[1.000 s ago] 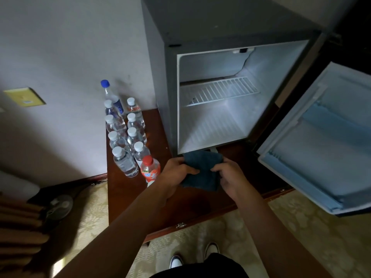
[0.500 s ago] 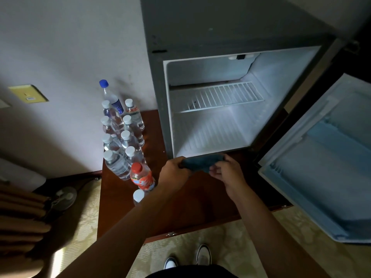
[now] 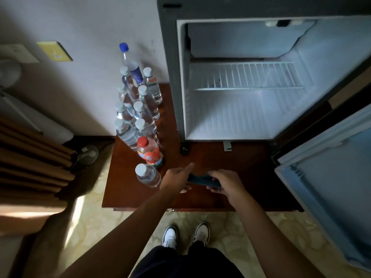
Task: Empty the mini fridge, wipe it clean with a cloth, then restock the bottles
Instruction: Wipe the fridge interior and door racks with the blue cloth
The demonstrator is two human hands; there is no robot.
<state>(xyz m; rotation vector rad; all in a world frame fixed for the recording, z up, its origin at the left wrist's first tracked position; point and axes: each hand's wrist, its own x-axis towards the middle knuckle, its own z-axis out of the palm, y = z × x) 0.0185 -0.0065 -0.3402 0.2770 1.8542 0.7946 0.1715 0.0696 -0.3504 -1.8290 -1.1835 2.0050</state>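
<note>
both hands, l (image 3: pixel 177 176) & r (image 3: pixel 225 182), grip dark cloth (image 3: pixel 201 180).

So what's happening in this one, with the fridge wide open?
A person is cleaning out a mini fridge. Its door stands open and no bottles show on the wire shelf or floor. The bottles stand grouped on the wooden table left of the fridge. Both hands, left hand and right hand, hold a folded dark cloth low over the table.
</note>
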